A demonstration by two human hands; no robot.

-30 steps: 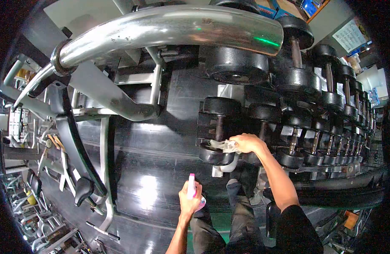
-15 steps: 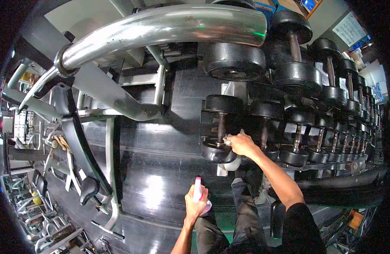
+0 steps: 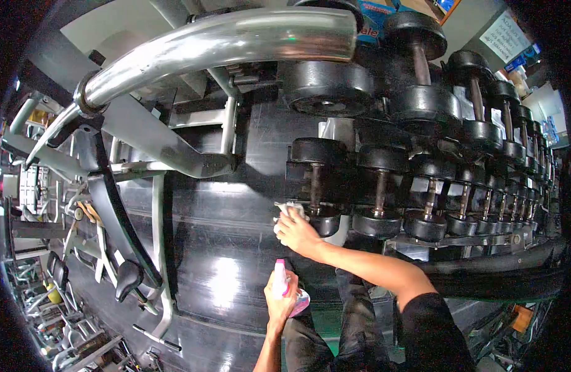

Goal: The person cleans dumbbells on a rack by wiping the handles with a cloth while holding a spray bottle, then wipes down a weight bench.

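Observation:
Closed round a spray bottle [image 3: 280, 280] with a pink and white head, my left hand [image 3: 279, 304] is low in front of my legs. My right hand [image 3: 298, 234] grips a pale cloth [image 3: 290, 212] and presses it to the left side of the near head of a black dumbbell [image 3: 316, 186]. That dumbbell lies at the left end of the lower rack row, its handle bare. A second dumbbell [image 3: 380, 192] lies to its right. My right palm and fingers hide part of the cloth and of the dumbbell head.
Larger dumbbells [image 3: 425, 105] fill the upper rack row. A thick chrome tube [image 3: 236, 40] of a machine crosses the top left. A padded bench [image 3: 121, 223] stands at the left. Black flooring [image 3: 217, 260] runs between bench and rack.
My right hand has moved left with the cloth, from the handle's near end to the left side of the near head. My left hand with the spray bottle has shifted slightly left.

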